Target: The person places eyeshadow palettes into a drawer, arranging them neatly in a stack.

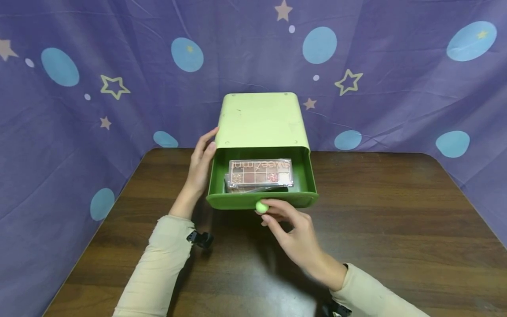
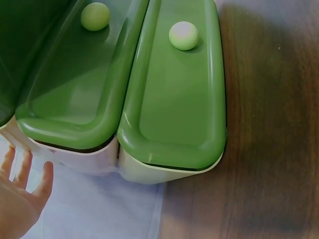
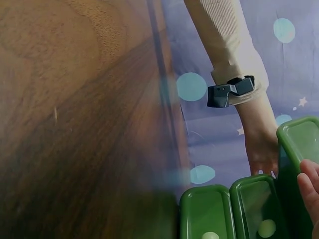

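A pale-green drawer cabinet stands at the back of the table, its dark-green top drawer pulled out. An eyeshadow palette with a clear lid lies in the drawer, over another flat case mostly hidden beneath it. My right hand holds the drawer's round light-green knob with its fingers; the right wrist view catches only fingertips at its edge. Against the cabinet's left side rests my left hand, fingers extended. The left wrist view shows this hand beside the cabinet.
Two lower drawers, the middle one and the bottom one, sit closed, each with a round knob. Brown wooden tabletop extends to both sides. A purple curtain with stars and blue ovals hangs right behind the cabinet.
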A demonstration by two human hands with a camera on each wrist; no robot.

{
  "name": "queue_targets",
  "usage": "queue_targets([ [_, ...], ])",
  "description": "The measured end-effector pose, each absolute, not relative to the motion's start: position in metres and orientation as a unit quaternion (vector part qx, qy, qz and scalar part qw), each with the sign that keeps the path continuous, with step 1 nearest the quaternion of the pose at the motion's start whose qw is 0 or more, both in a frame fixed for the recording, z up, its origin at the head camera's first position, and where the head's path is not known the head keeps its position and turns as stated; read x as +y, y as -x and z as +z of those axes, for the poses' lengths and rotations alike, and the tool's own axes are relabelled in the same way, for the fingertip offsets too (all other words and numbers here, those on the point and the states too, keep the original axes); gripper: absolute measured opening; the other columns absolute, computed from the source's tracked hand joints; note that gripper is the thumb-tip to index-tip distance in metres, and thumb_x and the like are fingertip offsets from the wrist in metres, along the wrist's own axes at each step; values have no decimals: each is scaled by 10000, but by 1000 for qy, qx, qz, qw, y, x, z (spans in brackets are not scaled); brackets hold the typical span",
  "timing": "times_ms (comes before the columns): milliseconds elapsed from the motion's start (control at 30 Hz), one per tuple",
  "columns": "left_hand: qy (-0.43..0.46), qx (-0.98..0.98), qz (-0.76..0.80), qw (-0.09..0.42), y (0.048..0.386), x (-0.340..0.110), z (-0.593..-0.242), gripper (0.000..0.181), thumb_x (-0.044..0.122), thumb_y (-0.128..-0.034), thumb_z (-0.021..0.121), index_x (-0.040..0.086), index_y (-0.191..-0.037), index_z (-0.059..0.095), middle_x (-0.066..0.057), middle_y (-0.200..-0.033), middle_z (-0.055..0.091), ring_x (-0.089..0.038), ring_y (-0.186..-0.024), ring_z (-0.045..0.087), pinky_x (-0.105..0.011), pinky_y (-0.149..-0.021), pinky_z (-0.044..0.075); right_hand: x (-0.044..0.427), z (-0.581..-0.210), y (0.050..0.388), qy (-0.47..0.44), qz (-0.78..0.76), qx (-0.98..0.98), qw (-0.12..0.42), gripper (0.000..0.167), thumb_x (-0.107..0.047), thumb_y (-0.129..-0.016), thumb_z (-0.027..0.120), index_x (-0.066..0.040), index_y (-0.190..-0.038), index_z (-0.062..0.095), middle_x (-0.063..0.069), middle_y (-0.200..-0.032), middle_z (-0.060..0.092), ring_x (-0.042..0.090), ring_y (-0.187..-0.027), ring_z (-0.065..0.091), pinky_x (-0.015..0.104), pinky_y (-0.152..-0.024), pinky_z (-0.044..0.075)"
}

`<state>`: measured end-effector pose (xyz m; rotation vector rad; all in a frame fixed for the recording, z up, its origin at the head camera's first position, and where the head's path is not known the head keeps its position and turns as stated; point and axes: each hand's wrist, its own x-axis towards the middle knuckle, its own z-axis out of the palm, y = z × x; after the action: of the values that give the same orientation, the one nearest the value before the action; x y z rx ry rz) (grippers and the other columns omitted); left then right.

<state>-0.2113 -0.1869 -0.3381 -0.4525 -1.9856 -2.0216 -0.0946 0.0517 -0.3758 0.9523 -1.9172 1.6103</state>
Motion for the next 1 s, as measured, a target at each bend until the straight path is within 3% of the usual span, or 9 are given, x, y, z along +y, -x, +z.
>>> queue_targets([
  [300,157,-687,-695,140,212,-187,-338,513,260,-1000,447,88,-1483,436,-92,-1444,461,-184,-1127,547,-300,-919,496,48,-374,98,-341,620,-673,217,333,175,-820,682,23,-1115,655,144,-931,742,180,-674,691,274,-648,584],
  [1000,140,-702,-687,126,209,-187,-333,524,298,-1001,449,117,-1493,427,-84,-1426,468,-198,-1095,557,-329,-906,510,52,-357,102,-340,613,-682,209,321,133,-838,696,2,-1129,660,117,-895,749,155,-683,702,271,-657,583],
])
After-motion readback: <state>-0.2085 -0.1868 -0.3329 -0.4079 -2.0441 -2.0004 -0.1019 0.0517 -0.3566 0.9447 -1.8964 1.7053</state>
